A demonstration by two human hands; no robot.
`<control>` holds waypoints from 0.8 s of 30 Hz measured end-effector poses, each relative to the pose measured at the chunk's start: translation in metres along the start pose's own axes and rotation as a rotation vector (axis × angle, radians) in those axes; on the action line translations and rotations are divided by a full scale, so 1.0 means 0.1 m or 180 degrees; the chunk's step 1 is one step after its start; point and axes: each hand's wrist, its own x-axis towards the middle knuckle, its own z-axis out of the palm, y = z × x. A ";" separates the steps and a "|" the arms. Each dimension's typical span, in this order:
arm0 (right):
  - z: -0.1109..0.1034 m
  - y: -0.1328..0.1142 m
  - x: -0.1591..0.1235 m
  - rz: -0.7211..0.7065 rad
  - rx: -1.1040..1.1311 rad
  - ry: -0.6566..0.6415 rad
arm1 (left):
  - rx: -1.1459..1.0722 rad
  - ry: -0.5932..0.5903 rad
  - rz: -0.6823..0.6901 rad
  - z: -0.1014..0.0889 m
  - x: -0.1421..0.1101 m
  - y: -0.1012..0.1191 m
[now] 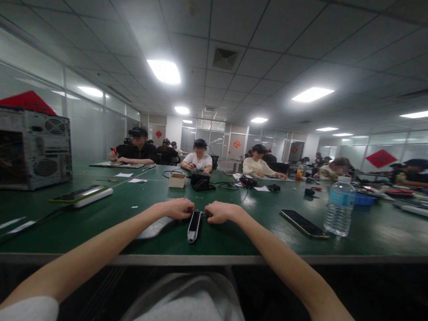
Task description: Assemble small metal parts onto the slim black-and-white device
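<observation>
A slim, elongated object with a black top and pale edges (194, 227) lies lengthwise on the green table, pointing toward me. Close by its far end on the left is my left hand (176, 208), its fingers curled closed. My right hand (220, 212) sits just right of the same end, also with curled fingers. Whatever the fingertips hold, if anything, is too small or hidden to tell. Partly beneath my left forearm lies a greyish, flat, shiny piece (155, 228).
To the right, a dark phone (303, 223) lies beside an upright water bottle (339, 207). A green-edged device (80, 195) and an open computer case (47, 151) are left. Ahead stand a small box (177, 180) and black gear with cables (200, 180). Several people sit beyond.
</observation>
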 end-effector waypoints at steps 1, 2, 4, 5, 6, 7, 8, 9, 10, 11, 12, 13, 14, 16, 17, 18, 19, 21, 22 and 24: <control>0.00 0.00 0.00 -0.0002 0.0016 0.0003 | 0.0000 -0.0004 -0.0002 0.00 0.00 0.00; 0.00 0.00 0.00 0.0005 0.0031 0.0000 | 0.0004 -0.0008 -0.0005 0.00 0.00 0.00; -0.01 -0.01 -0.01 0.0022 0.0052 -0.0007 | 0.0016 -0.0017 -0.0010 0.00 0.00 0.00; -0.01 -0.01 -0.01 0.0033 0.0049 -0.0009 | 0.0025 -0.0014 -0.0014 0.00 0.00 0.00; -0.01 -0.02 -0.01 0.0040 0.0038 -0.0013 | 0.0038 -0.0007 -0.0018 0.01 0.00 0.00; -0.01 -0.02 -0.01 0.0041 0.0021 -0.0016 | 0.0048 0.0001 -0.0015 0.01 0.00 0.00; -0.01 -0.02 -0.01 0.0033 0.0001 -0.0017 | 0.0051 0.0009 -0.0001 0.02 0.00 -0.01; -0.01 -0.02 -0.01 0.0026 -0.0017 -0.0019 | 0.0049 0.0017 0.0018 0.02 0.01 -0.02; -0.01 -0.03 -0.01 0.0024 -0.0025 -0.0023 | 0.0041 0.0026 0.0040 0.03 0.01 -0.02; -0.01 -0.03 -0.02 0.0017 -0.0025 -0.0024 | 0.0031 0.0034 0.0062 0.04 0.01 -0.03; -0.01 -0.03 -0.02 0.0013 -0.0023 -0.0021 | 0.0021 0.0040 0.0080 0.04 0.02 -0.04; -0.01 -0.03 -0.02 0.0014 -0.0024 -0.0017 | 0.0019 0.0048 0.0086 0.04 0.02 -0.04; -0.02 -0.04 -0.02 0.0020 -0.0027 -0.0015 | 0.0025 0.0051 0.0084 0.04 0.02 -0.04; -0.02 -0.04 -0.03 0.0035 -0.0033 -0.0020 | 0.0039 0.0042 0.0063 0.04 0.02 -0.04; -0.02 -0.04 -0.03 0.0039 -0.0037 -0.0022 | 0.0039 0.0033 0.0049 0.04 0.02 -0.04; -0.01 -0.04 -0.02 0.0040 -0.0046 -0.0021 | 0.0034 0.0024 0.0038 0.03 0.02 -0.03; -0.01 -0.04 -0.02 0.0032 -0.0060 -0.0019 | 0.0029 0.0015 0.0034 0.03 0.01 -0.03; 0.00 -0.04 -0.01 0.0010 -0.0094 0.0003 | 0.0017 0.0009 0.0039 0.03 0.01 -0.02; 0.01 -0.03 -0.01 0.0001 -0.0107 0.0019 | 0.0011 0.0009 0.0040 0.03 0.01 -0.02; 0.02 -0.03 0.00 0.0004 -0.0124 0.0040 | -0.0009 0.0010 0.0029 0.03 0.01 -0.02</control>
